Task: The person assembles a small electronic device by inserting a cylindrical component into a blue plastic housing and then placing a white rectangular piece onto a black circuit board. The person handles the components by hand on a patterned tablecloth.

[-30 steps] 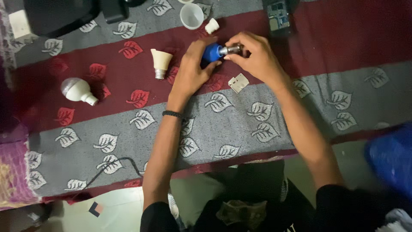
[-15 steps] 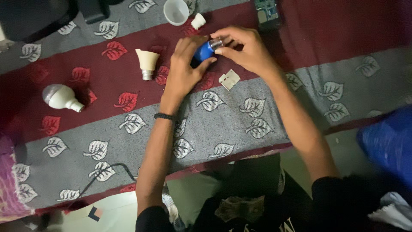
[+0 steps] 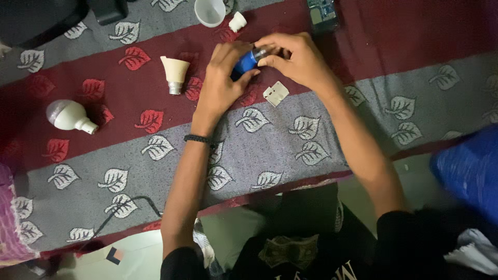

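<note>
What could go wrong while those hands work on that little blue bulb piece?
The left hand grips the small blue bulb housing and the right hand pinches its metal cap above the cloth; a slip could drop it onto the small white square plate just below. Small parts like the white plastic stub lie loose on the patterned leaf cloth, where they might get knocked or lost.

blue bulb body, maroon-grey leaf-patterned cloth
</note>
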